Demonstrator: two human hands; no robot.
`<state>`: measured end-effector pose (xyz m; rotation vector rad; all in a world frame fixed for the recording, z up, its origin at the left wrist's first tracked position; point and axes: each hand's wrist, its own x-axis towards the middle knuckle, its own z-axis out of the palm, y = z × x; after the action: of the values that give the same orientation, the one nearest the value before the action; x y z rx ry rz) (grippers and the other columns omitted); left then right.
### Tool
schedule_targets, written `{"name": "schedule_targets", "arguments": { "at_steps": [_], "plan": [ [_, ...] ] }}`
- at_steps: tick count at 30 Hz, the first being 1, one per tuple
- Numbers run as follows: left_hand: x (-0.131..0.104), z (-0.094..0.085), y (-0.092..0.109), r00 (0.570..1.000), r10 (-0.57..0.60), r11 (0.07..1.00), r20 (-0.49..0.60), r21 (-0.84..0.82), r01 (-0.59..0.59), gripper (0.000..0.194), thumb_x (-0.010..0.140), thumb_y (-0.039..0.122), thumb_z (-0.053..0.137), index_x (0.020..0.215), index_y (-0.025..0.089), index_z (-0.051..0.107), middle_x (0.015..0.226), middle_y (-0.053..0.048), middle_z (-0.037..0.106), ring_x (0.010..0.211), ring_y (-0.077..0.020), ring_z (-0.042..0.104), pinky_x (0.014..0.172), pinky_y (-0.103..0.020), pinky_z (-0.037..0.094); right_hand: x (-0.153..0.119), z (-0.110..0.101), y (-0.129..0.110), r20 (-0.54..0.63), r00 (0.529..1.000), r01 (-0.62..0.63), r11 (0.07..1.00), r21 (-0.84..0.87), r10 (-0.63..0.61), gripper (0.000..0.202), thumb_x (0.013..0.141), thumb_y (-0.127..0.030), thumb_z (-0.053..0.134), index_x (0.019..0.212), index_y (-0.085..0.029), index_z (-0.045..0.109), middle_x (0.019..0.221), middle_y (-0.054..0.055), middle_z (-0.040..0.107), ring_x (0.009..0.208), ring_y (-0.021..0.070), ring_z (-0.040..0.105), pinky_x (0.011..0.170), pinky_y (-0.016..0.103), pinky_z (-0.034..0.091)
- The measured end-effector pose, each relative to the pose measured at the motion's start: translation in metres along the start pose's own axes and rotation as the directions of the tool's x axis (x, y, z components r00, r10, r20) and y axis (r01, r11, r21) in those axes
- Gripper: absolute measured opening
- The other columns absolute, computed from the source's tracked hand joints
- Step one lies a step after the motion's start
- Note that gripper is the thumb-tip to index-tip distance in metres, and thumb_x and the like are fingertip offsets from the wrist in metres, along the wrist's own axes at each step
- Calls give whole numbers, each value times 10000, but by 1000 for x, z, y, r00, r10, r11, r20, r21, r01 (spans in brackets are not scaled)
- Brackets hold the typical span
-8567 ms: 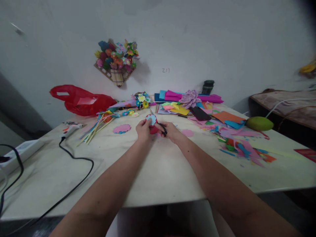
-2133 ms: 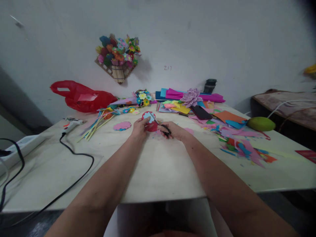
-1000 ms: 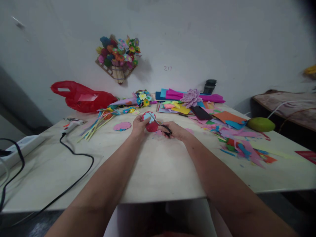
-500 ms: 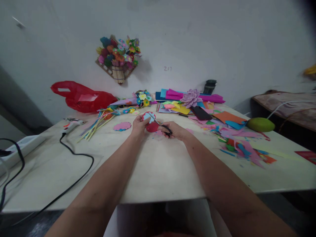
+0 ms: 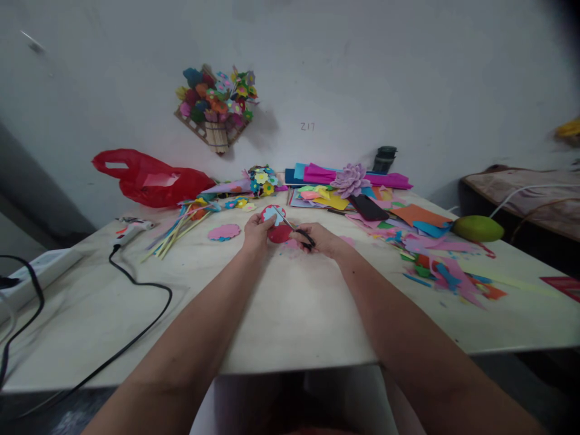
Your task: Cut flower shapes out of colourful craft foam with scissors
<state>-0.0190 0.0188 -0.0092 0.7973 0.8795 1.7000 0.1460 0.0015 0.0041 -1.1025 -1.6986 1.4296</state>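
Observation:
Pinched between the fingers of my left hand (image 5: 258, 232) is a flower cutout (image 5: 270, 212), pale blue with a red scalloped border. My right hand (image 5: 313, 237) grips black-handled scissors (image 5: 309, 240), whose blades point up and left across the cutout. Whether the blades are apart cannot be made out. Just below them a round red piece (image 5: 280, 234) shows between the two hands; I cannot tell if it is held or lying on the table. Small pink scraps (image 5: 292, 246) lie under my right hand. To the left rests a pink scalloped piece (image 5: 223, 232) with blue beneath it.
A glue gun (image 5: 132, 232) with a black cord and a power strip (image 5: 43, 272) are at the left. Behind stands a red plastic bag (image 5: 151, 181). Coloured scraps (image 5: 446, 272), a phone (image 5: 369, 207) and a green fruit-like object (image 5: 478, 228) lie on the right.
Almost nothing differs. Both hands, the cutout and the scissors stay in nearly the same place, with only a very slight shift of the left arm.

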Motion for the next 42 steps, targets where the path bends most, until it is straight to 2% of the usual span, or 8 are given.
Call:
{"name": "schedule_targets", "arguments": {
  "at_steps": [7,14,22,29,36,42],
  "plan": [
    [-2,2,2,997,-77,997,-19,-31,77,279,627,122,802,754,159,557,660,1,645,580,-119,635,630,-259,534,-2,1,-3,-14,999,31,999,17,-31,282,706,-374,724,664,-165,539,486,-62,486,395,54,418,367,181,281],
    [-2,2,3,987,-149,988,-57,-54,146,253,593,61,772,730,162,585,673,-22,662,564,-137,633,581,-255,533,2,-5,6,-17,998,54,998,-29,-54,272,750,-395,694,693,-171,551,514,-45,522,396,59,449,356,186,230],
    [-1,1,2,988,-153,987,-28,-52,152,242,543,65,728,662,166,543,587,16,615,499,-111,587,533,-235,515,7,-10,13,-1,996,89,996,-16,-89,267,776,-400,678,719,-172,551,531,-39,535,395,62,453,337,190,210],
    [-5,3,1,976,-205,977,68,-53,209,252,548,65,715,727,149,559,655,-37,659,567,-168,641,591,-305,557,6,-9,11,-15,996,86,996,23,-86,248,778,-385,672,732,-169,558,529,-37,538,386,61,444,330,193,191],
    [-11,7,2,970,-231,971,76,-48,235,255,561,54,700,700,162,516,634,-29,638,556,-170,632,577,-311,552,3,-5,5,-46,997,70,997,43,-68,216,777,-353,650,717,-165,563,512,-33,537,374,68,436,344,203,186],
    [-17,12,4,977,-211,977,35,-23,212,262,567,56,697,614,172,467,559,15,581,501,-118,572,534,-251,515,4,-5,7,-59,997,58,997,49,-55,250,732,-390,690,741,-170,571,517,-37,546,382,68,441,351,201,195]
  ]
}}
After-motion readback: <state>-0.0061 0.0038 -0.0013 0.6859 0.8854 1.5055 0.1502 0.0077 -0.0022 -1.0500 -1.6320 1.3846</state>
